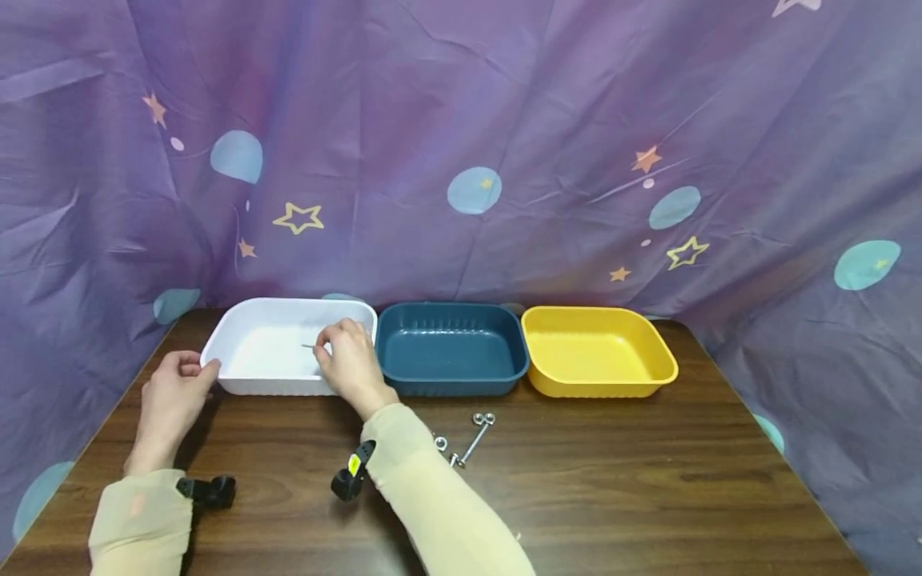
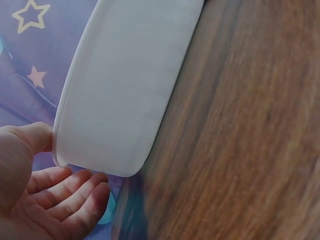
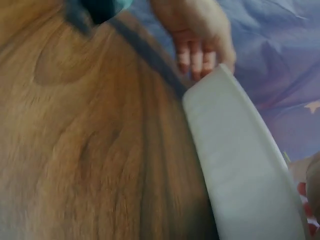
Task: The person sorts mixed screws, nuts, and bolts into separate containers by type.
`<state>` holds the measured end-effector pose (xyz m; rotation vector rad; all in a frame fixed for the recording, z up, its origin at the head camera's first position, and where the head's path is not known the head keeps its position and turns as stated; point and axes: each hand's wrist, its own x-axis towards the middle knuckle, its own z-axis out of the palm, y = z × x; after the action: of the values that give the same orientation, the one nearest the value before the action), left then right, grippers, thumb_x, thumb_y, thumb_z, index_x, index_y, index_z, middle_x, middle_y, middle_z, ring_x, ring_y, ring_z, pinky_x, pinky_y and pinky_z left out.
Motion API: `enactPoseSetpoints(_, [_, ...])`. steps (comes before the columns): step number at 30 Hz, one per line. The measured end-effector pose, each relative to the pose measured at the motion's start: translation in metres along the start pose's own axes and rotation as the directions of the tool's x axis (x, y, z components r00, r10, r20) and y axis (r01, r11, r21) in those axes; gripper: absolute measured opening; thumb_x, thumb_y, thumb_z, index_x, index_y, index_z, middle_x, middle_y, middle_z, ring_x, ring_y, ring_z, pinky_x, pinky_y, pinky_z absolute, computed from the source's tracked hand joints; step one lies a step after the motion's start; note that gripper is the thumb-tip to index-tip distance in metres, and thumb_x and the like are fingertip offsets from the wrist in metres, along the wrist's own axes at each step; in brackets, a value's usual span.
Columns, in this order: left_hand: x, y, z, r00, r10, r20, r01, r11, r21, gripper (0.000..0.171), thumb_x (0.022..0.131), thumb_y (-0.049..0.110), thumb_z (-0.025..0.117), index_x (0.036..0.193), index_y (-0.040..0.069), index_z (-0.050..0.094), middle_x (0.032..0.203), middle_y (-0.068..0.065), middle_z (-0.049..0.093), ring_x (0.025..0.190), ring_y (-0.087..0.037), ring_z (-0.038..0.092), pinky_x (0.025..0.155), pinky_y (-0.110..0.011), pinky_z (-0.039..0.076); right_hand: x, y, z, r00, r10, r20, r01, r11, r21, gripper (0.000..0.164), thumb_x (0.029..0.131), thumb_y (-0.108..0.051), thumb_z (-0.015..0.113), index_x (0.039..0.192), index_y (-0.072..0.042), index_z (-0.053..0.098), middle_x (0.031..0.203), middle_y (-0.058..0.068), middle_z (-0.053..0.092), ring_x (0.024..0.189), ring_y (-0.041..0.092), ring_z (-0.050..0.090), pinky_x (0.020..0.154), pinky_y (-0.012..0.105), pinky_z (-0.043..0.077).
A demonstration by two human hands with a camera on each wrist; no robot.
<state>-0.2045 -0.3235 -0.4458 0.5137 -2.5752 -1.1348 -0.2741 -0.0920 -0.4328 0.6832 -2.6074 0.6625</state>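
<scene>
The left hand (image 1: 171, 394) rested against the near left corner of the white tray (image 1: 238, 324), thumb on the rim and fingers (image 2: 65, 192) loosely spread beside the wall, gripping nothing; it seemed placed there to steady the tray. The right hand (image 1: 350, 364) reached over the tray's right side, its fingers pinching a thin metal pin (image 1: 310, 346) just above the tray floor, apparently so as to lay it inside. Three trays stood in a row at the back of the worktop (image 1: 612, 488): white, dark blue (image 1: 450, 316) and yellow (image 1: 598, 320), sides touching. In front of them lay one long bolt (image 1: 475, 440) and what looked like three nuts (image 1: 441, 442), small enough that the count is uncertain.
</scene>
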Motion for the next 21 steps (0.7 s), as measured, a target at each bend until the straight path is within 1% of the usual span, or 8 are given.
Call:
enactPoseSetpoints(3, [0.0, 0.001, 0.001, 1.0, -0.008, -0.001, 0.008, 1.0, -0.008, 0.049, 0.095, 0.034, 0.057, 0.122, -0.007, 0.051, 0.099, -0.022, 0.064, 0.059, -0.006, 0.057, 0.056, -0.025, 0.04, 0.003, -0.001, 0.004, 1.0, 0.023, 0.015, -0.022, 0.998, -0.067, 0.007, 0.088, -0.025, 0.07, 0.086, -0.019, 0.072, 0.091, -0.003, 0.063, 0.092, 0.017, 0.058, 0.078, 0.028, 0.044])
enactPoseSetpoints(7, [0.0, 0.002, 0.0, 1.0, -0.012, -0.002, 0.012, 1.0, -0.006, 0.048, 0.094, 0.034, 0.056, 0.122, -0.006, 0.052, 0.098, -0.021, 0.064, 0.059, -0.004, 0.056, 0.058, -0.026, 0.04, 0.005, -0.005, 0.008, 0.997, 0.073, 0.012, -0.071, 0.99, -0.125, 0.008, 0.089, -0.029, 0.07, 0.085, -0.023, 0.072, 0.089, -0.005, 0.064, 0.09, 0.015, 0.058, 0.074, 0.028, 0.043])
enactPoseSetpoints(11, [0.001, 0.002, 0.0, 1.0, -0.007, -0.008, 0.007, 1.0, 0.001, 0.048, 0.094, 0.034, 0.056, 0.122, -0.005, 0.052, 0.099, -0.02, 0.065, 0.059, -0.004, 0.056, 0.059, -0.025, 0.04, 0.005, -0.008, 0.012, 0.994, 0.111, 0.015, -0.107, 0.979, -0.174, 0.009, 0.09, -0.033, 0.069, 0.086, -0.026, 0.072, 0.091, -0.008, 0.064, 0.09, 0.013, 0.056, 0.075, 0.028, 0.041])
enactPoseSetpoints(16, [0.001, 0.004, 0.0, 1.0, -0.007, -0.002, 0.007, 1.0, -0.012, 0.048, 0.095, 0.035, 0.056, 0.122, -0.004, 0.052, 0.1, -0.02, 0.065, 0.059, -0.003, 0.058, 0.059, -0.024, 0.041, 0.007, -0.011, 0.013, 0.986, 0.159, 0.051, -0.144, 0.964, -0.223, 0.008, 0.089, -0.035, 0.069, 0.087, -0.028, 0.073, 0.093, -0.009, 0.065, 0.092, 0.012, 0.055, 0.078, 0.03, 0.039])
enactPoseSetpoints(21, [0.0, 0.003, 0.0, 1.0, -0.009, 0.003, 0.009, 1.0, -0.012, 0.049, 0.095, 0.036, 0.056, 0.123, -0.004, 0.052, 0.101, -0.021, 0.065, 0.059, -0.004, 0.058, 0.06, -0.025, 0.041, 0.008, -0.013, 0.015, 0.978, 0.193, 0.074, -0.171, 0.956, -0.24, 0.008, 0.088, -0.036, 0.069, 0.086, -0.029, 0.073, 0.092, -0.01, 0.065, 0.093, 0.012, 0.054, 0.079, 0.031, 0.039])
